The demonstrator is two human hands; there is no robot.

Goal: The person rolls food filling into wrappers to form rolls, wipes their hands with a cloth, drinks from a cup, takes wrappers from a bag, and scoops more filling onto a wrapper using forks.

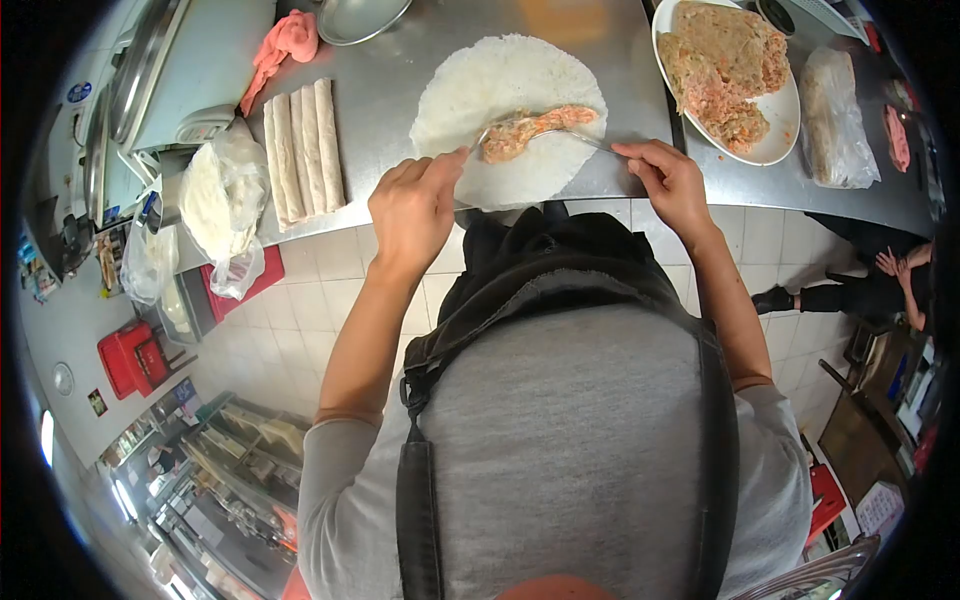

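Note:
A round, thin white wrapper sheet [450,90] lies flat near the front edge of the metal table. Across its middle runs an uneven strip of pinkish minced filling [510,137]. My left hand [415,205] is closed on a thin metal utensil [479,141] that touches the strip's left end; its kind is hard to make out. My right hand [668,180] pinches the handle of a metal spoon [592,142], whose head meets the filling from the right and is partly hidden by it.
Several long pale rolls [305,150] lie side by side on the left, beside a plastic bag [225,190] of white sheets. A pink cloth [285,45] and metal bowl [362,15] sit behind. Right are a white plate [786,125] of minced filling and a plastic-wrapped package [835,120]. Another person's hands [898,265] show far right.

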